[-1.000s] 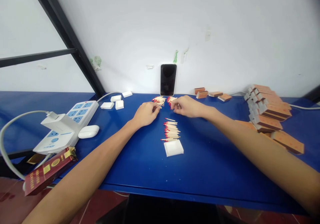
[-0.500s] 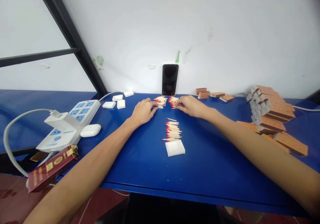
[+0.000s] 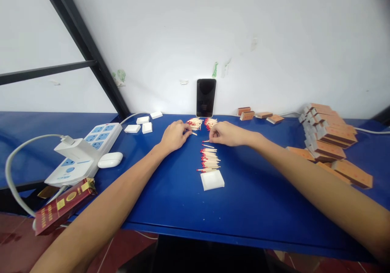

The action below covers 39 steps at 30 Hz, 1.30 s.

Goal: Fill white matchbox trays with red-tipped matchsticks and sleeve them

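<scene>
My left hand (image 3: pixel 176 136) pinches a match (image 3: pixel 194 133) beside the left pile of matches (image 3: pixel 195 123) at the back of the table. In my right hand (image 3: pixel 224 134), closed fingertips hold another match (image 3: pixel 206 141), its red head pointing left. The right pile of matches (image 3: pixel 210 123) lies just behind that hand. A single match (image 3: pixel 208 146) rests below it, at the top of a column of matches (image 3: pixel 210 159) laid side by side, heads to the left. Nearest me is a white matchbox tray (image 3: pixel 212 179).
A phone (image 3: pixel 206 97) leans on the wall. White trays (image 3: pixel 147 127) lie back left, near a power strip (image 3: pixel 102 137), a white earbud case (image 3: pixel 110 159) and a dark red box (image 3: pixel 65 205). Orange matchboxes (image 3: pixel 336 135) are stacked at right; several more matchboxes (image 3: pixel 247 115) sit along the wall.
My right hand has come away from the right pile toward me and the column, with a match in its fingers. My left hand has drawn a match slightly away from the left pile.
</scene>
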### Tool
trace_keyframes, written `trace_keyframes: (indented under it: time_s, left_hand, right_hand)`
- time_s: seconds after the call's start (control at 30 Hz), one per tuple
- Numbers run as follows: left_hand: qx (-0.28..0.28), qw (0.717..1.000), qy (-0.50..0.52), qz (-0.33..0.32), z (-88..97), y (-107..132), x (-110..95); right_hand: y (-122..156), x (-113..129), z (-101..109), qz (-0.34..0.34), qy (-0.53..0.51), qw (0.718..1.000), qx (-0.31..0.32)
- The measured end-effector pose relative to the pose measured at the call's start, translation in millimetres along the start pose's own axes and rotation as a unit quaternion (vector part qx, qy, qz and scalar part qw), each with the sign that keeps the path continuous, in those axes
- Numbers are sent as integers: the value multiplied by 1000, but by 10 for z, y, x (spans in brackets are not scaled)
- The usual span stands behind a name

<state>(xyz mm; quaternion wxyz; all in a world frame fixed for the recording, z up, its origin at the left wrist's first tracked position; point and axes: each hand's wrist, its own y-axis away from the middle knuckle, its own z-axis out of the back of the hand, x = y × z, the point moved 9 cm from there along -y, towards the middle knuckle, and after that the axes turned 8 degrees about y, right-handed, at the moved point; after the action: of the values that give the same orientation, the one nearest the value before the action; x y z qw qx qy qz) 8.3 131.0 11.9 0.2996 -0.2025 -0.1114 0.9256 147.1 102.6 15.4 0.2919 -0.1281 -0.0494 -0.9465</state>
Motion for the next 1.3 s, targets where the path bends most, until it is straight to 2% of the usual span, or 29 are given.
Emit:
trace_keyframes:
  time_s: [0.1,0.2,0.33,0.47,0.63,0.73,0.8,0.9,0.97,1.03,1.13,1.3]
  left_hand:
    - [-2,1000,20,-6,-28,-15,-46]
    - [6,999,45,-19,-78,-24,-146]
    - [29,995,80,-49,-122,-14,-349]
    - [45,991,112,-64,-135,-20,-503]
    - [60,979,184,-61,-220,-101,-535]
    - [65,974,208,-62,-249,-105,-551]
    - [82,972,214,-62,-260,-70,-578]
    - [104,971,205,-67,-226,13,-640]
    - [107,972,194,-83,-157,72,-689]
    - [100,974,182,-94,-62,124,-707]
    - [101,977,172,-80,62,204,-649]
    - [229,964,128,-37,-8,420,-524]
  right_hand:
    - [50,176,-13,35,-26,998,47]
    - [85,218,45,42,-24,997,55]
    - [93,31,100,4,30,998,49]
    - [123,-165,23,-5,19,994,106]
    - [194,-241,-44,4,-14,986,168]
    - [148,-347,-50,-36,-1,988,149]
    - [72,-363,10,-41,17,995,87]
    - [27,-252,196,-19,40,998,-45]
    - [83,-107,279,3,41,995,-89]
    - [170,75,241,30,22,997,-61]
    - [320,277,65,42,11,999,26]
    - [452,339,-81,15,6,998,57]
